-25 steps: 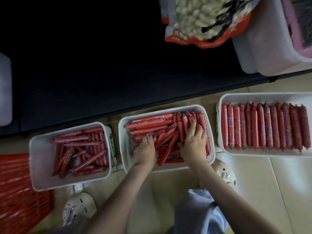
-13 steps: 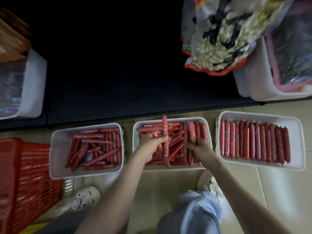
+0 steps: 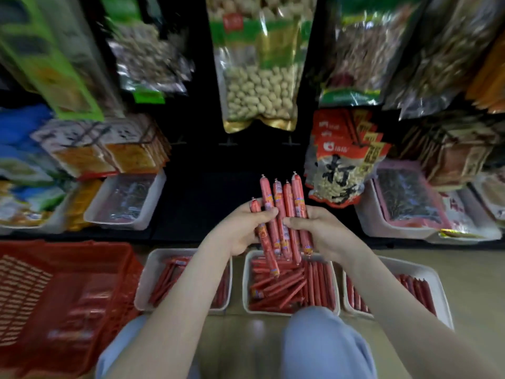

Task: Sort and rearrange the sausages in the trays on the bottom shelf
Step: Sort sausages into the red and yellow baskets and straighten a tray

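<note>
A bunch of five or so red sausages (image 3: 284, 214) is held upright above the middle tray (image 3: 245, 285). It is gripped from both sides: the left hand (image 3: 240, 231) is curled round its left edge and the right hand (image 3: 325, 231) round its right. The ends are not yet level; one sausage sits lower on the left and another hangs down toward the tray.

Three white trays are set in a row on the floor (image 3: 464, 269), near the person's knees and in front of the dark bottom shelf (image 3: 207, 203). In the right tray (image 3: 415, 268) the sausages are laid side by side in one neat row, so that tray is judged finished. In the middle tray a few sausages are lined up at its right side, while the rest are crossed and jumbled. The left tray (image 3: 144, 280), partly hidden by the left forearm, is blurred, though its sausages look unsorted.

Roughly a third of the sorting is judged done. The middle tray is in hand, the left tray remains, and all three are yet to be put on the shelf.
</note>
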`<state>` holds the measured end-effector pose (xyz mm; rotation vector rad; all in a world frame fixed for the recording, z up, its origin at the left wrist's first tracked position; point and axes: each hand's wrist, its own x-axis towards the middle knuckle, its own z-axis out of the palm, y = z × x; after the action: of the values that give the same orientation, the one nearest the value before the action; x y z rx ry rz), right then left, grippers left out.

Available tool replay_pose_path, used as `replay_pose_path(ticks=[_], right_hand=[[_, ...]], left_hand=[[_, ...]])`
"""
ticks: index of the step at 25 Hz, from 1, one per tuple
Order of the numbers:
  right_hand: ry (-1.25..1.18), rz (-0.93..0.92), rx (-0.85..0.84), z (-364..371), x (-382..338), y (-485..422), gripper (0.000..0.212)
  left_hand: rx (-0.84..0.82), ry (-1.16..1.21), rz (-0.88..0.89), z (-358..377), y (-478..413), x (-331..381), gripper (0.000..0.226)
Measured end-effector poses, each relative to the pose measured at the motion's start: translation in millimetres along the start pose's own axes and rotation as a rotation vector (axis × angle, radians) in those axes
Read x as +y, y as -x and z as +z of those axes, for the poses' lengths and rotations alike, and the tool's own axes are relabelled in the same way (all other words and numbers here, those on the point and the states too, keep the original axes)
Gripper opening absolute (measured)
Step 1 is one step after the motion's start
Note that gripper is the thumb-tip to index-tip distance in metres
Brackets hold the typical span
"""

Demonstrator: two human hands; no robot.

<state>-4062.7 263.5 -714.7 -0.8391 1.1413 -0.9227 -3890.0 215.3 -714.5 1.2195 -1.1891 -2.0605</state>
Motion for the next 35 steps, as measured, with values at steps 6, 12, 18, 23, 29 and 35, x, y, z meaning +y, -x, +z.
replay_pose_path(ticks=[6, 12, 18, 23, 29, 35], right_hand=[[0.131, -0.118, -0.162, 136, -43, 39, 0.025], [0.232, -0.099, -0.451, 293, -43, 56, 0.020], [0.362, 0.032, -0.783, 423, -5, 80, 0.034], [0.416, 0.157, -0.919, 470, 33, 76, 0.023], [0.517, 0.345, -1.007, 531, 88, 31, 0.014], [0.657, 0.521, -1.025, 583, 231, -38, 0.020]], left_hand=[[0.151, 0.013, 0.178, -62, 144, 35, 0.016], [0.399, 0.095, 0.310, -144, 292, 21, 0.015], [0.676, 0.273, 0.391, -192, 414, -42, 0.021], [0.809, 0.418, 0.343, -211, 448, -81, 0.015], [1.004, 0.667, 0.229, -269, 449, -136, 0.017], [1.140, 0.873, -0.016, -347, 418, -249, 0.010]])
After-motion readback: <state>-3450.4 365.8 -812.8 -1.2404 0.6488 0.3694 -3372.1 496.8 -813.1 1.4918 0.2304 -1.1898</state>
